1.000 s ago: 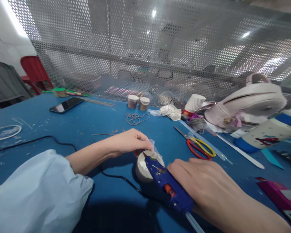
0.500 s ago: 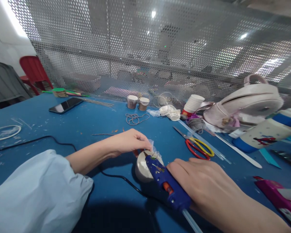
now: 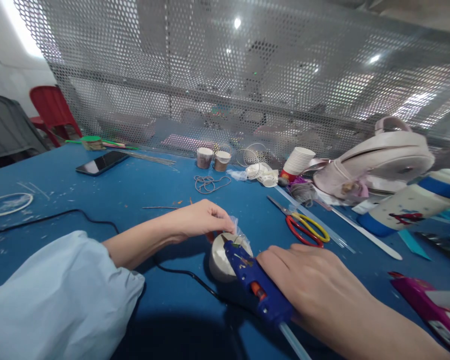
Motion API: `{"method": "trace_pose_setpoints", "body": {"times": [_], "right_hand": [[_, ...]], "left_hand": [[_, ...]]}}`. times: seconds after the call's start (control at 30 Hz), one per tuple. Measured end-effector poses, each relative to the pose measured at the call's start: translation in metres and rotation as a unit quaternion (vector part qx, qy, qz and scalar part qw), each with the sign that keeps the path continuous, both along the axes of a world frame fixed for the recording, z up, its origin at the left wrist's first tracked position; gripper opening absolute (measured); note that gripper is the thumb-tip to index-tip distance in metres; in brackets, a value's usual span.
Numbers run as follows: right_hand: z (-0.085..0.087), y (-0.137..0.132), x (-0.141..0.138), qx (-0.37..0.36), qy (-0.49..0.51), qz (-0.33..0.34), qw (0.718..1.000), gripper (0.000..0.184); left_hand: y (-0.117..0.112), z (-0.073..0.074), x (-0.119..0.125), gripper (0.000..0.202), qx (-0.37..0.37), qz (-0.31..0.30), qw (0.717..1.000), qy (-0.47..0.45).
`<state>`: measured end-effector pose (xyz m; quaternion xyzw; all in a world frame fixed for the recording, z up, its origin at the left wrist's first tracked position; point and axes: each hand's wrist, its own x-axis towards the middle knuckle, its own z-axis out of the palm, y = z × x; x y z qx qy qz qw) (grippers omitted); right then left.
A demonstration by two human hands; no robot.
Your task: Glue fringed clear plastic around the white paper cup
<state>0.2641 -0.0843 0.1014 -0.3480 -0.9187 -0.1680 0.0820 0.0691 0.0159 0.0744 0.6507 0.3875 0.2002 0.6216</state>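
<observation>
A small white cup stands on the blue table with its round pale face up. My left hand is closed at its far left edge, the thumb and fingers gripping near the rim; some fingertips are hidden. A crumpled piece of clear plastic shows just beside those fingertips. My right hand is wrapped round a blue glue gun, whose nozzle tip lies over the cup's face near my left thumb. From the gun's back end sticks a clear glue stick.
Red-and-yellow scissors lie to the right, near clear glue sticks. Two small cups and a loose grey cord are further back. A black cable runs under my left arm. A phone lies back left.
Both hands, the cup and the glue gun stay almost where they were. The view has shifted very slightly.
</observation>
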Motion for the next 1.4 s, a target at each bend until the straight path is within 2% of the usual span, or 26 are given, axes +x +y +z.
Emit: {"method": "trace_pose_setpoints", "body": {"times": [0.27, 0.6, 0.93, 1.1, 1.2, 1.27, 1.33, 1.4], "right_hand": [[0.000, -0.004, -0.001, 0.014, -0.015, -0.024, 1.000, 0.026], [-0.002, 0.001, -0.001, 0.009, 0.010, 0.040, 0.999, 0.030], [-0.001, -0.010, -0.002, 0.019, -0.013, -0.043, 0.999, 0.028], [0.011, -0.018, 0.005, -0.058, 0.048, -0.017, 0.997, 0.023], [0.013, -0.021, 0.022, -0.130, 0.126, -0.011, 0.983, 0.015], [0.009, -0.019, 0.035, -0.163, 0.209, -0.039, 0.964, 0.008], [0.003, -0.012, 0.046, -0.168, 0.299, -0.117, 0.932, 0.007], [-0.006, 0.002, 0.051, -0.170, 0.373, -0.221, 0.885, 0.022]], "left_hand": [[-0.001, -0.001, -0.001, 0.017, 0.004, 0.002, 1.000, 0.003], [-0.003, 0.001, -0.002, 0.016, 0.002, -0.006, 1.000, -0.008], [-0.003, 0.001, -0.001, 0.019, 0.002, -0.004, 1.000, 0.002], [-0.009, 0.005, -0.003, 0.018, 0.012, 0.007, 1.000, 0.013], [-0.012, 0.007, -0.004, 0.017, 0.015, 0.007, 1.000, 0.011], [-0.013, 0.007, -0.005, 0.017, 0.017, 0.003, 1.000, 0.005], [-0.013, 0.006, -0.005, 0.017, 0.021, 0.002, 1.000, 0.005], [-0.013, 0.005, -0.004, 0.016, 0.031, 0.007, 0.999, 0.008]]}}
